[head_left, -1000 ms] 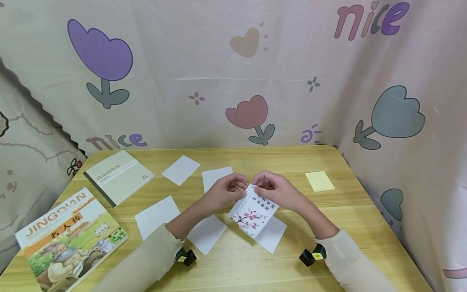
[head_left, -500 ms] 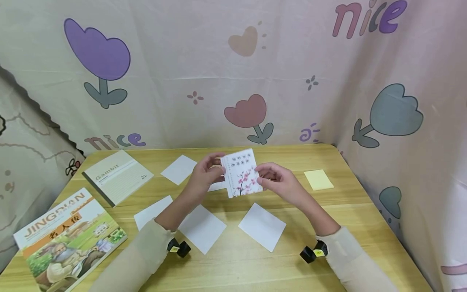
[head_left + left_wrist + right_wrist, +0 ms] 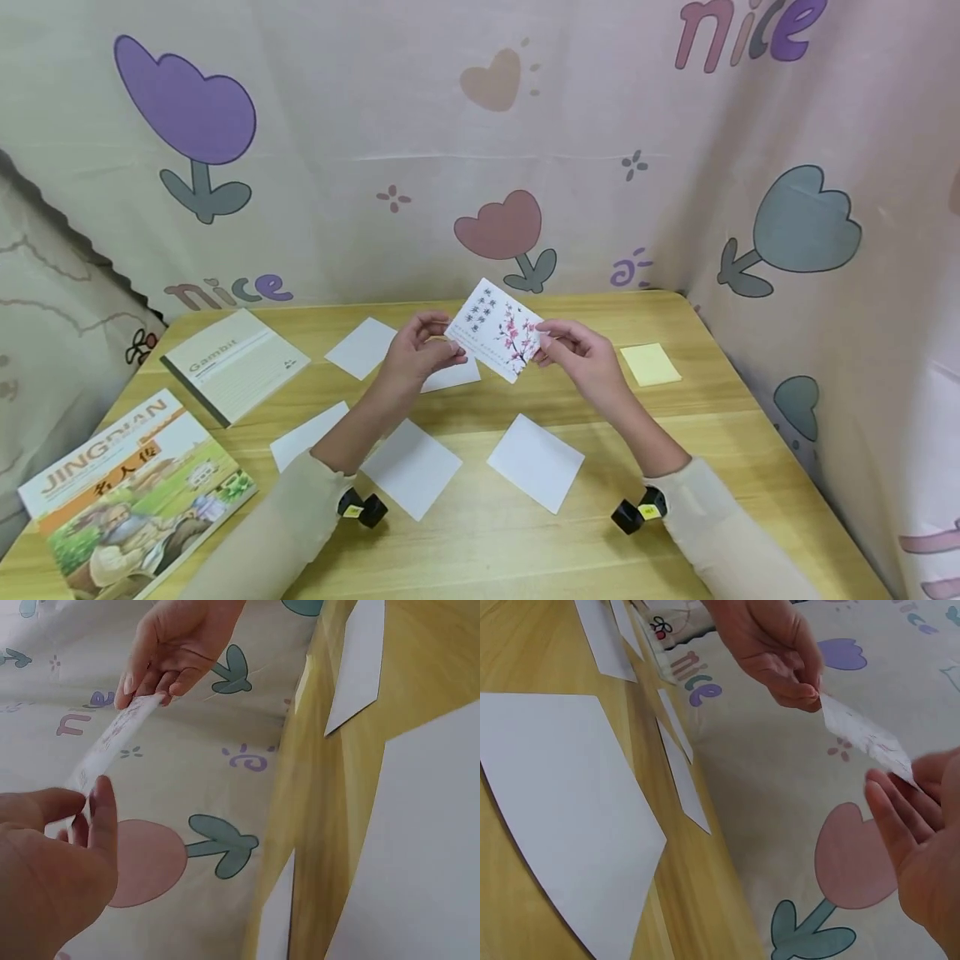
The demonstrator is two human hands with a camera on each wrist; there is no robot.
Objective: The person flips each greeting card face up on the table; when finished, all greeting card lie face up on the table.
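Note:
Both hands hold a white card [image 3: 491,329] up above the table, printed with dark characters and a pink blossom branch. My left hand [image 3: 416,354] pinches its left corner between thumb and fingers, and my right hand [image 3: 581,354] pinches the right corner. In the left wrist view the card [image 3: 112,746] appears nearly edge-on, stretched between the two hands. Beneath it, a white sheet [image 3: 453,377] on the table is partly covered by the left hand and the card. Other white sheets lie nearer, one a white sheet [image 3: 536,462] on the right and one a white sheet [image 3: 412,469] by the left forearm.
On the left lie a Gambit notebook [image 3: 236,367] and a picture-covered book [image 3: 138,500]. Another white sheet [image 3: 362,347] is at the back, and one more white sheet [image 3: 307,433] sits partly under the left forearm. A yellow sticky-note pad [image 3: 651,365] rests at right. A patterned curtain [image 3: 337,108] hangs behind.
The card has been raised away from the sheet at the front right and turned, so its blossoms now point right. The hands have spread apart to opposite corners.

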